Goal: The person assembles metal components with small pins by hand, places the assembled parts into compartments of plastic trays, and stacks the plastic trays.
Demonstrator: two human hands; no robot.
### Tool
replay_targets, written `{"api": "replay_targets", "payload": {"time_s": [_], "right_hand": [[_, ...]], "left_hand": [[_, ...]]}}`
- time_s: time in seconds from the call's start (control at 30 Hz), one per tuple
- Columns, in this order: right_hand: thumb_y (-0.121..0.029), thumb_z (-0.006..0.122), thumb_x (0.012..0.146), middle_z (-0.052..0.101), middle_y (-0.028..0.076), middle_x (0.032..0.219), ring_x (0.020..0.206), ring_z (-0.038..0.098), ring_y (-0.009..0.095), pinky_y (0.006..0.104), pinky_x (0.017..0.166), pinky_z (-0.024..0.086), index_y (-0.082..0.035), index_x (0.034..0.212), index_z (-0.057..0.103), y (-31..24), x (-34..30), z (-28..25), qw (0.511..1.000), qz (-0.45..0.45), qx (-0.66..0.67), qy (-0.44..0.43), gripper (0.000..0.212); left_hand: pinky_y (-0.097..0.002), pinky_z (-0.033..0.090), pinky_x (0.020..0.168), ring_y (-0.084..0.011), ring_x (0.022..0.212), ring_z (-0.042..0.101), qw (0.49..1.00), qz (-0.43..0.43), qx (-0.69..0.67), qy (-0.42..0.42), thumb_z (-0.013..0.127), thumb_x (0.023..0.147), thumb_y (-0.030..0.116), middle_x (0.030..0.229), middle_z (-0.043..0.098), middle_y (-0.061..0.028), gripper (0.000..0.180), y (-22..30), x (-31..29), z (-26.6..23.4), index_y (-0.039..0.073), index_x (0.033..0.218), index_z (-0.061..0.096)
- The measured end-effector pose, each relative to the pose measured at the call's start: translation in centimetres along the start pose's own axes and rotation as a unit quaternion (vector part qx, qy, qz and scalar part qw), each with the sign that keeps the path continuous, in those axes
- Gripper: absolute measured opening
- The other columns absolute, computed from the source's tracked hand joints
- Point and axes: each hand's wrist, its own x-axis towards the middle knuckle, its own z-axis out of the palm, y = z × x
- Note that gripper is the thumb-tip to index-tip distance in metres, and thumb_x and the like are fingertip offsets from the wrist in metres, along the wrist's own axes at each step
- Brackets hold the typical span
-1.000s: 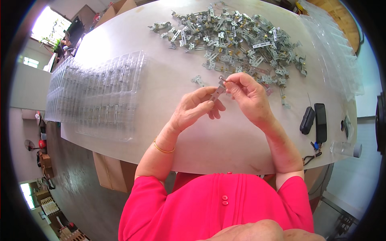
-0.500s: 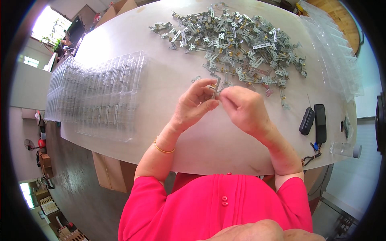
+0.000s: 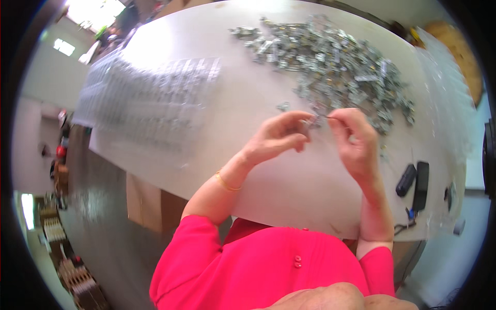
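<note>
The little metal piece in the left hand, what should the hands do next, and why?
Perhaps hold the metal piece steady in the left hand and bring the right hand gently in to it. The right fingertips are pinched close beside it, though blur hides exactly what they hold, so going slowly seems wise.

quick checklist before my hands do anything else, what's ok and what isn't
1. Left hand has the small metal part: ok, at its fingertips.
2. Right hand has a firm hold on something: cannot tell, blur hides its pinched fingertips.
3. Small metal part looks straight and undamaged: cannot tell, too blurred.
4. Pile of metal parts on the table: ok, just beyond the hands.
5. Phone out of the hands' way: ok, right of the right forearm.
</note>
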Motion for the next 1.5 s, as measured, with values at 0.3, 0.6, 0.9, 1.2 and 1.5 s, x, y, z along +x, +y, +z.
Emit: {"api": "replay_targets", "payload": {"time_s": [0.3,0.6,0.9,1.2,1.5], "right_hand": [[-0.006,0.063,0.100,0.063,-0.002,0.089,0.078,0.058,0.006,0.0225,0.071,0.049,-0.001,0.103,0.065,0.8,-0.8,0.3,0.979,0.092,0.170,-0.065,0.006],[-0.007,0.061,0.101,0.063,0.000,0.091,0.076,0.059,0.006,0.0216,0.069,0.050,-0.002,0.105,0.065,0.7,-0.9,1.5,0.986,0.075,0.147,-0.010,0.007],[-0.004,0.060,0.101,0.064,0.005,0.100,0.079,0.061,0.010,0.0241,0.068,0.051,-0.002,0.107,0.063,2.8,-2.5,4.7,0.972,0.002,0.235,-0.013,0.007],[0.000,0.071,0.087,0.068,0.012,0.087,0.070,0.066,0.028,0.0349,0.061,0.053,-0.003,0.098,0.066,2.6,-4.9,8.4,0.970,-0.161,0.111,-0.146,0.013],[0.000,0.071,0.086,0.069,0.012,0.087,0.072,0.066,0.029,0.0362,0.063,0.054,-0.003,0.096,0.066,2.8,-5.0,8.5,0.970,-0.145,0.106,-0.162,0.012]], "left_hand": [[-0.0338,0.053,0.078,-0.0186,0.084,0.066,0.984,-0.079,-0.125,-0.097,0.072,0.095,0.018,0.099,0.068,-0.0121,0.046,1.4,-0.7,1.3,0.003,0.134,0.054],[-0.0358,0.054,0.068,-0.0194,0.074,0.068,0.923,0.120,0.362,0.056,0.071,0.091,0.010,0.084,0.069,-0.0113,0.022,1.6,-0.6,2.7,0.001,0.103,0.055],[-0.0306,0.054,0.069,-0.0114,0.078,0.067,0.849,0.070,0.428,0.301,0.073,0.090,0.012,0.084,0.072,-0.0080,0.017,8.3,-2.9,0.4,0.001,0.099,0.065],[-0.0295,0.048,0.065,-0.0130,0.071,0.060,0.658,-0.062,0.623,0.419,0.072,0.084,0.012,0.078,0.061,-0.0083,0.017,11.6,-12.6,-6.2,-0.003,0.085,0.065],[-0.0424,0.048,0.073,-0.0323,0.078,0.060,0.659,-0.170,0.618,0.394,0.067,0.084,0.018,0.082,0.061,-0.0171,0.022,10.4,-14.0,-8.1,-0.003,0.082,0.063]]}}
